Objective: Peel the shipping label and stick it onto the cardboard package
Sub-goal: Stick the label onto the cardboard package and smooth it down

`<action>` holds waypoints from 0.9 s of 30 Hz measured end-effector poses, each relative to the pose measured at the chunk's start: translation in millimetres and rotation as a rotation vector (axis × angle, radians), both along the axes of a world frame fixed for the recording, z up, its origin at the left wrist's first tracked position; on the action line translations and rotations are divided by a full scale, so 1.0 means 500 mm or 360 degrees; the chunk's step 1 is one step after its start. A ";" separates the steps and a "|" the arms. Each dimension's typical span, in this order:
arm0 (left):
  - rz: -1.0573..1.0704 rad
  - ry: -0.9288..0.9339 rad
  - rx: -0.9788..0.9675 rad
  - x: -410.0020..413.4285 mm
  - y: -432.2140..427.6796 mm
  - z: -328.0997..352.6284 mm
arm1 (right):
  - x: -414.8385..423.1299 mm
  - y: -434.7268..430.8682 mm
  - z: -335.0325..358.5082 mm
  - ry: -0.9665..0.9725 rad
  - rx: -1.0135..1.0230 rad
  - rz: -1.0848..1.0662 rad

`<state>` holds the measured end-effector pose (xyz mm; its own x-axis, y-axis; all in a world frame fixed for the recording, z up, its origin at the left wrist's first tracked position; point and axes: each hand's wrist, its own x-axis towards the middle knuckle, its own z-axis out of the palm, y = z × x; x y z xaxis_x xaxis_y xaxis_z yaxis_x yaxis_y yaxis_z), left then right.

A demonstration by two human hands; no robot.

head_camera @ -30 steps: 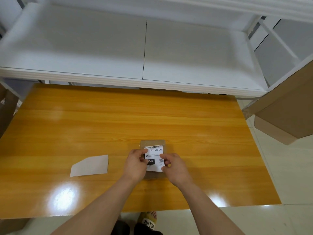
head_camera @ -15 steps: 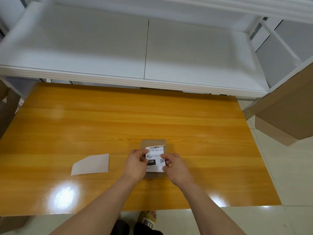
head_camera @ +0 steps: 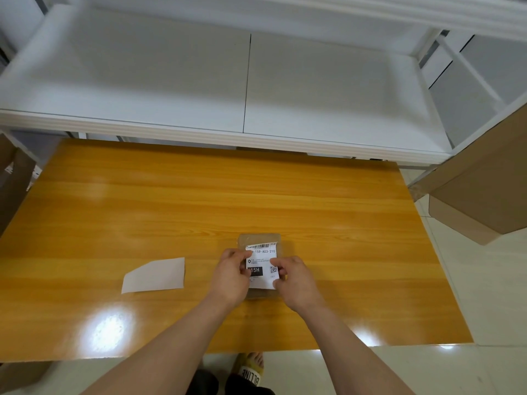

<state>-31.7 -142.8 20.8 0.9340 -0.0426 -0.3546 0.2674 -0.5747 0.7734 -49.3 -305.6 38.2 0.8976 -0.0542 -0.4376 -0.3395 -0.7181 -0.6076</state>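
A small brown cardboard package (head_camera: 258, 240) lies flat on the orange wooden table (head_camera: 199, 212), near the front middle. A white shipping label (head_camera: 262, 263) with a barcode and black print lies over its top face. My left hand (head_camera: 231, 276) pinches the label's left edge. My right hand (head_camera: 295, 280) pinches its right edge and lower right corner. Both hands hide the package's near part, and the label's far edge looks slightly lifted.
A white backing sheet (head_camera: 155, 275) lies on the table to the left of my hands. A white shelf (head_camera: 228, 89) overhangs the table's far edge. Large cardboard boxes (head_camera: 484, 195) stand off the right side, another brown box (head_camera: 14, 178) at the left edge.
The hands and label have stayed over the package, shifting only slightly. The label sits a little lower and flatter on the package than a second ago.
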 end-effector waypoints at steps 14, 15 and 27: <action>-0.0131 0.0035 0.0059 -0.004 0.001 -0.012 | 0.000 0.003 -0.006 0.0033 -0.0043 0.0006; -0.0135 0.0039 0.0064 -0.004 0.001 -0.012 | 0.000 0.003 -0.007 0.0034 -0.0043 0.0005; -0.0180 0.0039 0.0241 -0.001 -0.006 -0.006 | 0.002 0.007 -0.004 0.0034 -0.0037 0.0004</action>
